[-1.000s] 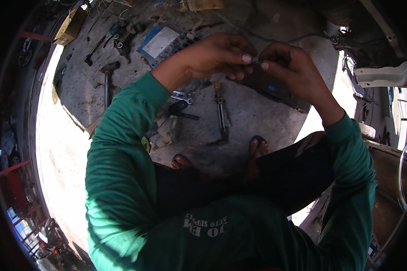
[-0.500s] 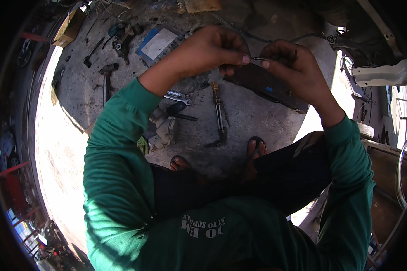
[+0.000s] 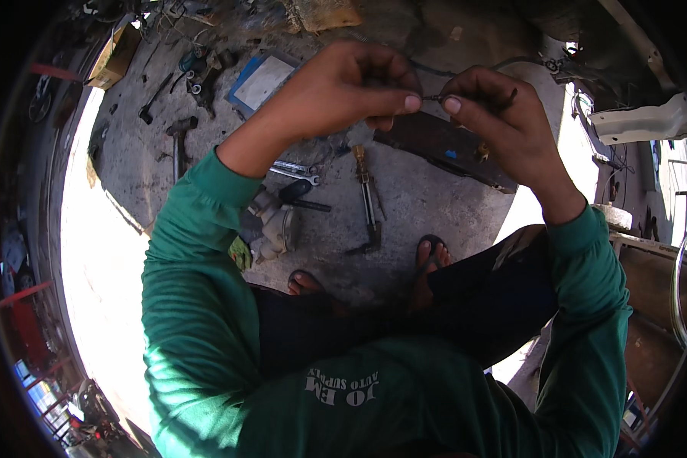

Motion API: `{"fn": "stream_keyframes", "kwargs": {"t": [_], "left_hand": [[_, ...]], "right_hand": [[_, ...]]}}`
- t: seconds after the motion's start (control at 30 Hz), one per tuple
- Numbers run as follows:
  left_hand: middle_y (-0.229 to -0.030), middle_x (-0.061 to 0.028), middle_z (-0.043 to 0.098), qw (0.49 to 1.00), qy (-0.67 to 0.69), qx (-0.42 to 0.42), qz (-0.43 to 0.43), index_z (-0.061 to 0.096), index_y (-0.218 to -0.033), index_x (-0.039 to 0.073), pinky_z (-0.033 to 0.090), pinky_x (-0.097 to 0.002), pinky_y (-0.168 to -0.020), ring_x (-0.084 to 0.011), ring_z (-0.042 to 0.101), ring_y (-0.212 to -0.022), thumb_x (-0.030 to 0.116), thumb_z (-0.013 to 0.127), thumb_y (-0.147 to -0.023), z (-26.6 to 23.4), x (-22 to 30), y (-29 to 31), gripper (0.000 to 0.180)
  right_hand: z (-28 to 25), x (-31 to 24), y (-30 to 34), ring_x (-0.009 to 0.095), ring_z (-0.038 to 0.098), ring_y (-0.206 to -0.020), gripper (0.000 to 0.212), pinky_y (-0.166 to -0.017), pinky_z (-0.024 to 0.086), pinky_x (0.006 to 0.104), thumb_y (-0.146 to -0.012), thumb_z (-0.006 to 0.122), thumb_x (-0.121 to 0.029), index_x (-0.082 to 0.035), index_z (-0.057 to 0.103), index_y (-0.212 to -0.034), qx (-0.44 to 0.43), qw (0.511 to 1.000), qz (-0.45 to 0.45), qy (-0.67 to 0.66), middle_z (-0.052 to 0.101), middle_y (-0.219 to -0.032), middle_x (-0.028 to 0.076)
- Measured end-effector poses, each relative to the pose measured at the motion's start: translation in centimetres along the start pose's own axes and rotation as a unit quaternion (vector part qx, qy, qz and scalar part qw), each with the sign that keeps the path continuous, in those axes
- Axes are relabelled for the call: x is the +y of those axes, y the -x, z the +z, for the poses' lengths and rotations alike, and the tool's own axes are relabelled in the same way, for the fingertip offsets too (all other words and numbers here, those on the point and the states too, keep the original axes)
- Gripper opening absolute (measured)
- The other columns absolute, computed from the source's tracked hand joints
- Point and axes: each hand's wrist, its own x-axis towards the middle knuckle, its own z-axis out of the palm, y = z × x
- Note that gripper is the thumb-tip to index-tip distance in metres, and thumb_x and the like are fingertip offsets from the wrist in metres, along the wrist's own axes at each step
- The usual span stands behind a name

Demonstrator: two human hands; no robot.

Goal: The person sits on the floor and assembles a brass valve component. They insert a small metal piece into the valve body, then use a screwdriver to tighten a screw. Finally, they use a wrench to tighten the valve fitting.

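Metal, thin and dark, the small rod-like piece (image 3: 433,98) lies nearly level between the 2 hands, its long axis running left to right across the view; its ends are hidden by the fingertips, and what kind of part it is cannot be told.

Raised in front of the person, the left hand (image 3: 351,91) comes in from the lower left on a green sleeve (image 3: 191,259), its fingers curled and narrow, thumb and forefinger pinched on the left end of the piece. Facing it, the right hand (image 3: 496,122) rises from the lower right, wrist bent, fingers also closed tight in a pinch on the right end, with a dark bit of the same or another part sticking out past its knuckles toward the upper right. Both thumbs nearly meet, so the piece sits just between the fingertips, held in the air well above the concrete floor (image 3: 435,198).

On the floor beneath the hands lies a long dark flat part (image 3: 450,153), and just left of it a pair of pliers (image 3: 368,198) pointing away from the person. Near them are 2 wrenches (image 3: 294,172), a grey metal housing (image 3: 271,225) and, further left, a hammer (image 3: 179,141). A blue-edged flat box (image 3: 261,80) rests beyond the left hand. Sandalled feet (image 3: 427,259) show below.
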Motion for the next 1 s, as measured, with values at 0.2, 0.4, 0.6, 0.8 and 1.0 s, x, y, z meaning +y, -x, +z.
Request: {"fn": "stream_keyframes", "kwargs": {"t": [0.2,0.4,0.6,0.8,1.0], "left_hand": [[-0.078,-0.0031,0.068,0.999,0.040,-0.013,-0.016,0.069,-0.099,-0.001,0.050,-0.0242,-0.058,-0.0103,0.066,-0.065,0.015,0.076,-0.090,0.2,0.9,0.2,0.019],[-0.080,-0.0042,0.067,0.997,0.069,-0.017,-0.030,0.067,-0.095,-0.001,0.050,-0.0238,-0.060,-0.0102,0.065,-0.067,0.011,0.075,-0.090,0.8,1.8,0.6,0.014],[-0.083,-0.0035,0.066,0.993,0.094,-0.043,-0.064,0.064,-0.094,-0.001,0.051,-0.0233,-0.062,-0.0091,0.065,-0.070,0.009,0.077,-0.089,2.0,2.9,1.3,0.016],[-0.083,-0.0026,0.066,0.993,0.082,-0.047,-0.066,0.063,-0.095,0.000,0.051,-0.0232,-0.062,-0.0090,0.065,-0.071,0.010,0.077,-0.089,2.5,3.2,1.3,0.018],[-0.083,-0.0030,0.066,0.993,0.087,-0.053,-0.064,0.063,-0.095,0.000,0.051,-0.0231,-0.062,-0.0093,0.066,-0.071,0.010,0.077,-0.089,2.7,3.0,1.2,0.018]], "right_hand": [[-0.1,-0.6,0.1,0.009,0.060,-0.083,0.020,-0.076,0.049,0.0272,-0.096,0.069,-0.018,0.001,0.068,-0.101,0.010,0.999,0.012,-0.037,0.067,-0.087,0.004],[-0.4,-1.1,0.2,0.010,0.060,-0.082,0.022,-0.074,0.049,0.0270,-0.097,0.068,-0.020,0.002,0.067,-0.101,0.010,0.997,0.002,-0.080,0.066,-0.085,0.003],[-0.6,-1.7,0.4,0.008,0.060,-0.082,0.020,-0.074,0.049,0.0265,-0.098,0.066,-0.021,0.000,0.067,-0.100,-0.025,0.986,0.034,-0.163,0.065,-0.084,0.001],[-0.7,-1.2,0.3,0.006,0.058,-0.078,0.019,-0.069,0.046,0.0243,-0.099,0.065,-0.020,-0.001,0.067,-0.100,-0.054,0.974,0.048,-0.215,0.064,-0.082,0.000],[-1.1,-1.7,0.5,0.006,0.056,-0.075,0.019,-0.066,0.044,0.0239,-0.100,0.063,-0.020,-0.001,0.066,-0.100,-0.070,0.971,0.070,-0.218,0.064,-0.082,0.000]]}}
